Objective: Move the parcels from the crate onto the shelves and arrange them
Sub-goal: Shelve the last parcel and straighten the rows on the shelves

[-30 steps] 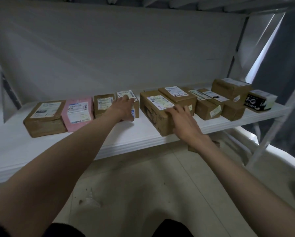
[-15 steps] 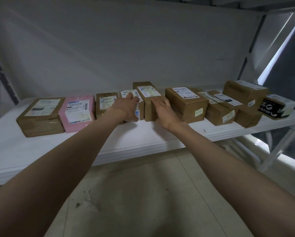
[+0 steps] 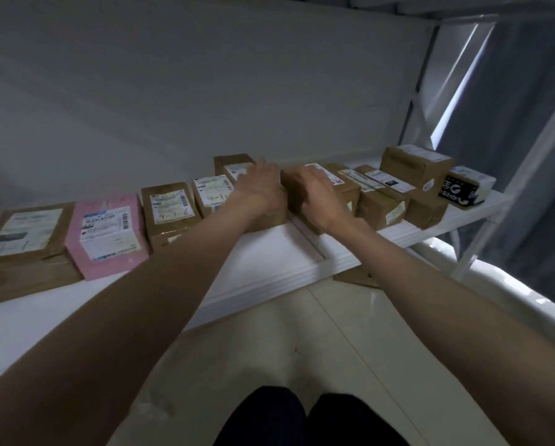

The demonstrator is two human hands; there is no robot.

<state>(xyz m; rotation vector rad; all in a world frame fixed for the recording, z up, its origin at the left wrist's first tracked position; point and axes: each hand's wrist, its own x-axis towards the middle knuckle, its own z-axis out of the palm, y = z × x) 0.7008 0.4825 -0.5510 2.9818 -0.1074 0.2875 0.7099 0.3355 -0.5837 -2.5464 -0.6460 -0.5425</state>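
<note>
A row of taped brown parcels with white labels lies on the white shelf (image 3: 269,252). My left hand (image 3: 260,191) rests flat on a tall brown parcel (image 3: 229,162) in the middle of the row. My right hand (image 3: 321,197) lies over the top front of the brown parcel (image 3: 290,194) right beside it, fingers spread across its label. The two parcels stand side by side, almost touching. Left of them sit two labelled brown parcels (image 3: 170,207), a pink parcel (image 3: 109,236) and a wide brown parcel (image 3: 22,246).
To the right are more brown parcels, one stacked on top (image 3: 414,165), and a black-and-white box (image 3: 466,186) at the shelf's end. A brown parcel (image 3: 356,280) shows under the shelf. A white tub rim (image 3: 495,284) and the shelf post (image 3: 482,239) stand at the right.
The tall parcel was slid left into the row. My left hand shifted from the small labelled parcel onto it, and my right hand moved onto the parcel to its right.
</note>
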